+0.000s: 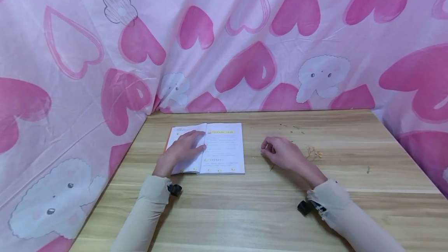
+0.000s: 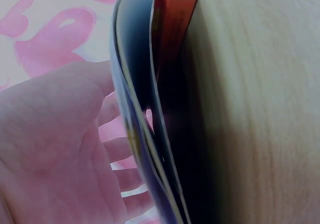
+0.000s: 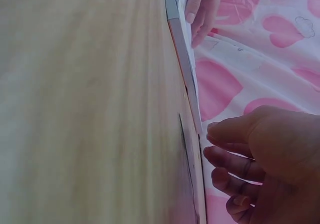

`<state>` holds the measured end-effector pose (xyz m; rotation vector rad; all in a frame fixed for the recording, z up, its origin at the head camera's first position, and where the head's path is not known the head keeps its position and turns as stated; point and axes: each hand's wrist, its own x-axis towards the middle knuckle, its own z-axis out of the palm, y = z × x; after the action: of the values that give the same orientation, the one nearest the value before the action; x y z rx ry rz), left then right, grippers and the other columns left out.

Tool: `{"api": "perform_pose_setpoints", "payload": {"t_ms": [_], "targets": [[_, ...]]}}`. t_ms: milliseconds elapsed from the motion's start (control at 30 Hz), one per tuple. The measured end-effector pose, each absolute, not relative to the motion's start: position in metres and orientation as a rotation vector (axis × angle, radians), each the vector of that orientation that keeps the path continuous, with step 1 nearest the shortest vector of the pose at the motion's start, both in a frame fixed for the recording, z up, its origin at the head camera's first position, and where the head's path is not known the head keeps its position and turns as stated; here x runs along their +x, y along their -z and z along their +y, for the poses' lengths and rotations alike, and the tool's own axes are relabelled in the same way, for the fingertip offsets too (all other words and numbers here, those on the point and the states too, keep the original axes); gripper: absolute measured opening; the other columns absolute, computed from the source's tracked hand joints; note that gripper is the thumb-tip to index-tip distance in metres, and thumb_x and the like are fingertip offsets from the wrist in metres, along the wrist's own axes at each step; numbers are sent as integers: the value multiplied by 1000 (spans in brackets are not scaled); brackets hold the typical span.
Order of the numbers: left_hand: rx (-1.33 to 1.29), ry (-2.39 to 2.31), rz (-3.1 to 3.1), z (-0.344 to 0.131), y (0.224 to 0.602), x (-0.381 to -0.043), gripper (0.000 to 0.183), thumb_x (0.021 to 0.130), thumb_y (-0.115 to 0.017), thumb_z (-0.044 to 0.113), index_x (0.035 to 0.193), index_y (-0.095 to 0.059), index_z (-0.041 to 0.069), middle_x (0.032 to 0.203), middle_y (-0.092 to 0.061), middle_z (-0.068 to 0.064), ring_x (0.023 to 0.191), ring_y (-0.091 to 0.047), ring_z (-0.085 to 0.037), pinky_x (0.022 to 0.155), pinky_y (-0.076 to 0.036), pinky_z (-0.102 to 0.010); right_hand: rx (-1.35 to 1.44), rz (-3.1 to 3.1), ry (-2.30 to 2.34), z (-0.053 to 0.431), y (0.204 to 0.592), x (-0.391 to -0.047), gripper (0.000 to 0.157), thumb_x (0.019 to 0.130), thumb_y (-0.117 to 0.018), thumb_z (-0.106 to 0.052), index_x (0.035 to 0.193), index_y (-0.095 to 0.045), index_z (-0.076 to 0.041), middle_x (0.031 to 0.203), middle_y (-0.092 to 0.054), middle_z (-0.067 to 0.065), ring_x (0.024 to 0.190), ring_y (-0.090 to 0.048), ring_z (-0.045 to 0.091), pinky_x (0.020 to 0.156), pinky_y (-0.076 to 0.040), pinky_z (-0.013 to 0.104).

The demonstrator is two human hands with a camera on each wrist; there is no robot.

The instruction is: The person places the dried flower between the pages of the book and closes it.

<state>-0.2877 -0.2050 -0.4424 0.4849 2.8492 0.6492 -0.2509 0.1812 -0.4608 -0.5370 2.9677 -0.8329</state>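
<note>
An open book [image 1: 224,151] with white pages and yellow headings lies on the table. My left hand [image 1: 183,147] rests on its left page, fingers straight and pointing toward the fold. From the left wrist, the hand's palm [image 2: 55,144] shows beside the bowed left leaves, and the book's orange spine edge [image 2: 175,27] is visible beyond them. To the right of the book, my right hand [image 1: 283,153] hovers low with loosely bent fingers. The right wrist view shows nothing between its thumb [image 3: 230,129] and fingers.
Dry yellowish twig-like bits [image 1: 314,152] lie just right of my right hand. Small dark flecks [image 1: 296,127] are scattered farther back on the wooden table [image 1: 224,209]. A pink heart-patterned cloth [image 1: 245,65] hangs along the back and both sides.
</note>
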Motion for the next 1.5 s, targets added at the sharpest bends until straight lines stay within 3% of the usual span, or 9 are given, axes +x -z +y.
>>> {"api": "perform_pose_setpoints", "payload": {"t_ms": [267,567,800,1033,1133,1500], "targets": [[508,-643,2852,-203,441,-288,61,108,-64,40,163,-48,19,171,-44,-14,161,-37,-40,131,-32,-62,-540,2987,777,201,459,-240,8,100,-78,-25,95,-74,-22,85,-70,-8,76,-61,9,72,-55,32],[465,-649,2830,-203,443,-287,62,108,-64,43,164,-46,22,173,-42,-12,163,-34,-39,132,-30,-62,-433,2904,647,213,455,-234,33,100,-77,-47,74,-71,-27,67,-60,-6,64,-52,13,61,-41,30],[489,-660,2845,-204,444,-288,61,108,-64,41,163,-47,21,172,-44,-12,162,-36,-39,131,-31,-62,-449,2902,637,218,456,-235,27,97,-82,-44,83,-72,-23,74,-64,-7,68,-54,13,62,-43,30],[458,-658,2840,-204,444,-287,62,107,-65,43,164,-46,24,173,-41,-11,163,-34,-39,130,-31,-64,-564,2897,707,217,457,-240,5,99,-81,-25,98,-77,-22,84,-70,-10,77,-61,8,71,-51,31],[453,-661,2838,-203,444,-286,62,107,-65,43,164,-46,25,173,-41,-11,163,-34,-39,130,-32,-64,-594,2887,723,216,457,-240,4,99,-80,-19,102,-78,-20,89,-72,-9,82,-63,7,76,-53,32],[468,-658,2844,-203,444,-287,61,108,-64,42,163,-46,23,173,-41,-12,162,-36,-39,130,-32,-63,-516,2938,439,213,440,-226,9,98,-80,-23,90,-77,-23,90,-72,-7,81,-61,11,70,-52,38]]}}
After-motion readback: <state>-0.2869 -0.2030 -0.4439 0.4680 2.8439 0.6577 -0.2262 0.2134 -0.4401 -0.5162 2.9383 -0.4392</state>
